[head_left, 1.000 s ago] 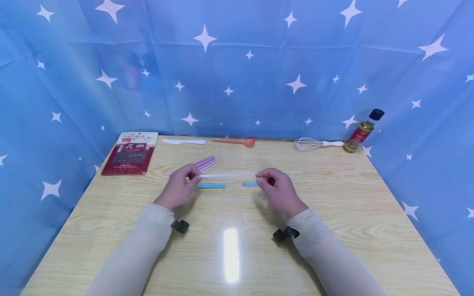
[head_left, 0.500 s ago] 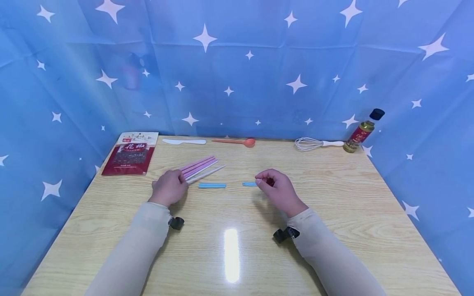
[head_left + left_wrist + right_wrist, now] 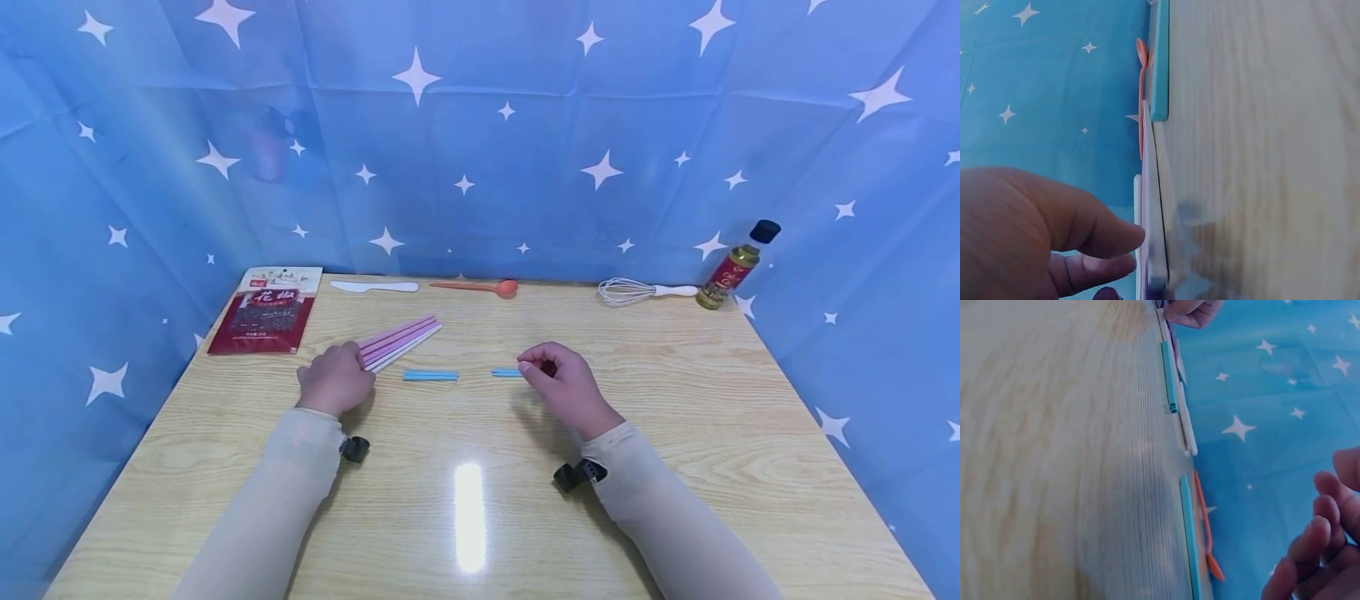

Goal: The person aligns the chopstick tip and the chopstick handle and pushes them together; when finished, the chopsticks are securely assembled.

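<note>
My left hand [image 3: 336, 379] is at the near end of a fan of pink and white chopsticks [image 3: 401, 342] lying slanted on the table. In the left wrist view, thumb and fingers [image 3: 1100, 231] are slightly apart beside the near white chopstick [image 3: 1155, 219], not curled round it; whether they touch it is unclear. My right hand [image 3: 562, 385] hovers with loosely bent fingers over a second set of short blue sticks [image 3: 506, 372], holding nothing. Its palm side shows in the right wrist view. Another short blue bundle [image 3: 431, 376] lies between the hands.
Along the back edge lie a white knife [image 3: 375, 287], an orange spoon [image 3: 504, 288] and a whisk [image 3: 630, 290]. A red spice packet [image 3: 266, 312] is at back left, an oil bottle [image 3: 729, 271] at back right. A blue star curtain [image 3: 480, 133] surrounds the table [image 3: 390, 517].
My left hand has carried a white chopstick from between the hands leftward to the fan, where it now lies alongside the others. The right hand has stayed in place.
</note>
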### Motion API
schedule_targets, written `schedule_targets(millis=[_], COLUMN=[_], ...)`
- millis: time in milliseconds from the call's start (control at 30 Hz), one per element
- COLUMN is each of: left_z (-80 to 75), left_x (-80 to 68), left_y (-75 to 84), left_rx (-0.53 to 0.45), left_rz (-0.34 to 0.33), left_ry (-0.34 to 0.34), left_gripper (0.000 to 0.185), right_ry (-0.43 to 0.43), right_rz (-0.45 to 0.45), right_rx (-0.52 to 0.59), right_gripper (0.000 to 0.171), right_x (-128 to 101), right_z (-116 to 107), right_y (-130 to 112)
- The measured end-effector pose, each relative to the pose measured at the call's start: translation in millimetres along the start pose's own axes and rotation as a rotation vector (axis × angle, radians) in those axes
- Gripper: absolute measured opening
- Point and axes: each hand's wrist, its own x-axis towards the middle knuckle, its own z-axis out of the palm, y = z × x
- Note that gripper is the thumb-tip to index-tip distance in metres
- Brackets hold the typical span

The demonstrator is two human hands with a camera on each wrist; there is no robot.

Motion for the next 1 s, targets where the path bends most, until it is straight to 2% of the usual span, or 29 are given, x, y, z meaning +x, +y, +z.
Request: schedule_targets(millis=[67, 167, 267, 333, 500, 633, 867, 1000], left_z=[2.5, 8.3, 13.6, 16.6, 21.5, 21.1, 18.8, 18.2], left_x=[0.4, 0.7, -1.6, -3.8, -6.8, -7.4, -8.4, -8.9], left_y=[1.6, 5.9, 11.9, 15.2, 19.0, 19.4, 19.8, 19.8], left_rx=[-0.019, -0.051, -0.087, -0.103, -0.099, -0.087, -0.084, -0.096], left_rz=[0.046, 0.19, 0.332, 0.378, 0.388, 0.388, 0.396, 0.38], left_ry=[0.02, 0.015, -0.04, -0.077, -0.106, -0.117, -0.138, -0.151], left_gripper=[0.01, 0.011, 0.016, 0.019, 0.021, 0.022, 0.023, 0.025], right_ry=[-0.001, -0.009, -0.034, -0.067, -0.19, -0.265, -0.291, -0.298], right_rz=[0.001, 0.005, 0.033, 0.07, 0.183, 0.219, 0.227, 0.23], right_rx=[-0.001, -0.014, -0.062, -0.114, -0.253, -0.321, -0.364, -0.373], right_gripper=[0.021, 0.021, 0.019, 0.017, 0.019, 0.026, 0.037, 0.038], right_x=[0, 1, 2, 3, 3, 3, 3, 3], right_z=[0, -1, -3, -3, -5, -5, -3, -3], right_y=[0, 1, 3, 5, 10, 12, 11, 11])
